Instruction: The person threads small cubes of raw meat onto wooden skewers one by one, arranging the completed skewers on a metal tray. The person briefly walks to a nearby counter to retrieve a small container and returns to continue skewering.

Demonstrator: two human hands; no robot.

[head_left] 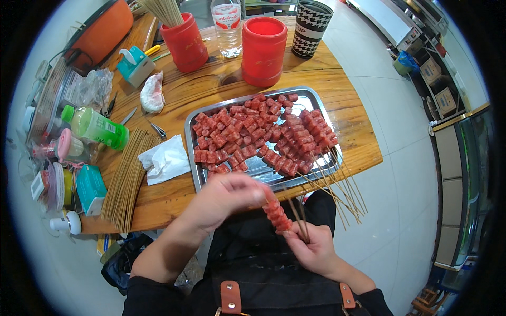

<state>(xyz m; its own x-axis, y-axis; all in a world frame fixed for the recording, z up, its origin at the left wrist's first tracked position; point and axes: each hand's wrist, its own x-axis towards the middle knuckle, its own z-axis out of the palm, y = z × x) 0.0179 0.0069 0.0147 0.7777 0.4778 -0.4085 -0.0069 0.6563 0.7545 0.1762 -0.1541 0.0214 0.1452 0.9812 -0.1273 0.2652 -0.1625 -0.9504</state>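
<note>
My right hand point(314, 246) is closed round the lower ends of several bamboo skewers. One of them is a loaded skewer point(276, 215), threaded with red sausage pieces and slanting up to the left. At its upper end my left hand point(227, 196) pinches a sausage piece, slightly blurred. Just beyond my hands, a metal tray point(191, 158) lies on the wooden table. A heap of short, cut sausage pieces point(232, 129) fills its left and middle. On the tray's right side lie finished-looking sausage skewers point(303, 134), their bare sticks point(337, 195) jutting over the near edge.
Loose bamboo skewers point(126, 181) lie at the left beside a white tissue point(166, 159). Behind the tray stand two red containers point(264, 52), a clear bottle point(227, 31) and a patterned cup point(310, 31). A green bottle point(97, 126) and a tissue box point(90, 189) crowd the left edge.
</note>
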